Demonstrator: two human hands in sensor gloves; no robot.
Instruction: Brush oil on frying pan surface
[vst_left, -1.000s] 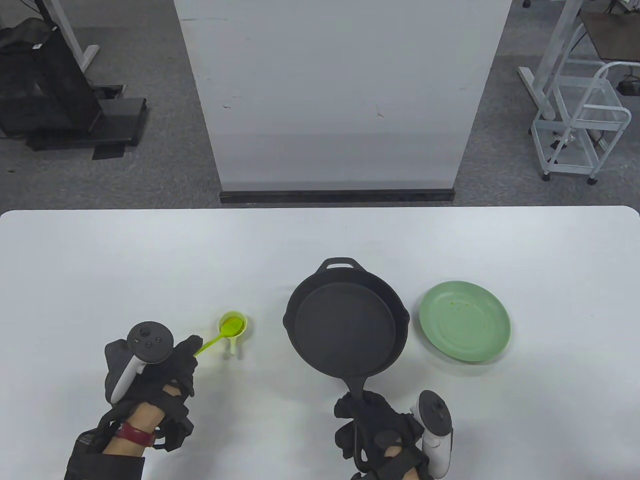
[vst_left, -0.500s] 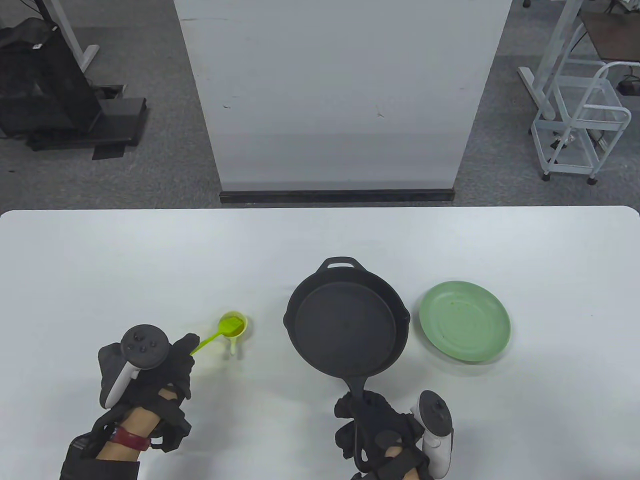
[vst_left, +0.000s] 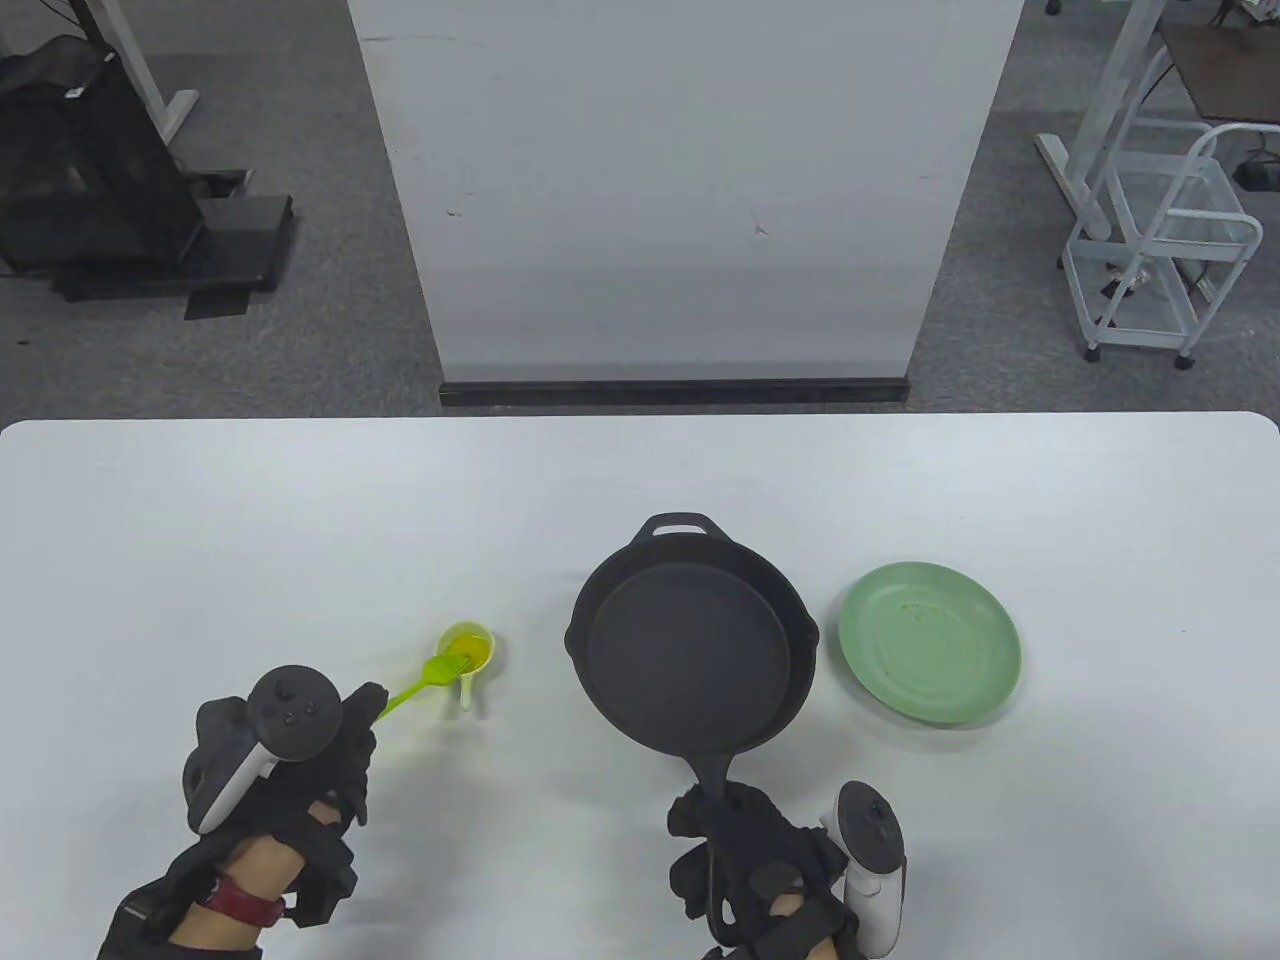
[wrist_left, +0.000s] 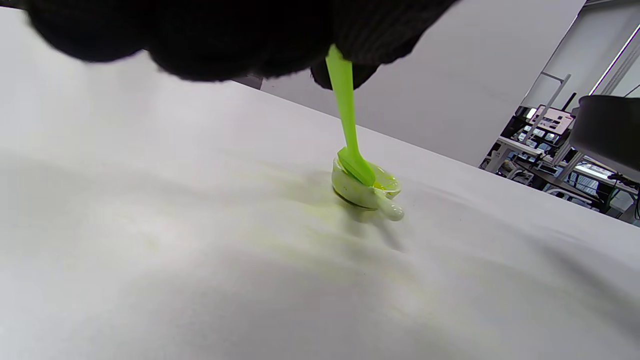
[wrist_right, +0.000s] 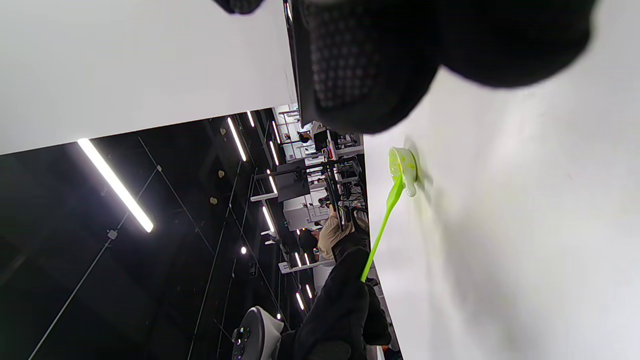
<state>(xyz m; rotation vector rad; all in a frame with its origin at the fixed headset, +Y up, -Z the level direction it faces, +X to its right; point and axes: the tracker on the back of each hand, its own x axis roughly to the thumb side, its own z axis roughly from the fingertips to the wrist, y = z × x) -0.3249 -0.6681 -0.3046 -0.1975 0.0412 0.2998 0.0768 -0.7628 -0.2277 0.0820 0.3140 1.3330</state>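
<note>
A black cast-iron frying pan (vst_left: 690, 650) sits on the white table, handle toward me. My right hand (vst_left: 750, 860) grips the pan's handle (vst_left: 712, 775). My left hand (vst_left: 300, 750) holds a lime-green oil brush (vst_left: 420, 685) by its thin handle. The brush head rests in a small white oil bowl (vst_left: 468, 652) holding yellow oil, left of the pan. In the left wrist view the brush (wrist_left: 347, 125) hangs from my fingers into the bowl (wrist_left: 367, 192). The right wrist view shows the brush (wrist_right: 382, 225) and bowl (wrist_right: 404, 170) on their side.
A pale green plate (vst_left: 930, 642) with a few small specks lies right of the pan. A white panel (vst_left: 680, 190) stands beyond the table's far edge. Faint yellowish smears mark the table around the bowl (wrist_left: 310, 210).
My left hand has drawn back toward me and left, pulling the brush head from the bowl's middle to its near-left rim. The right hand and the pan have held still.
</note>
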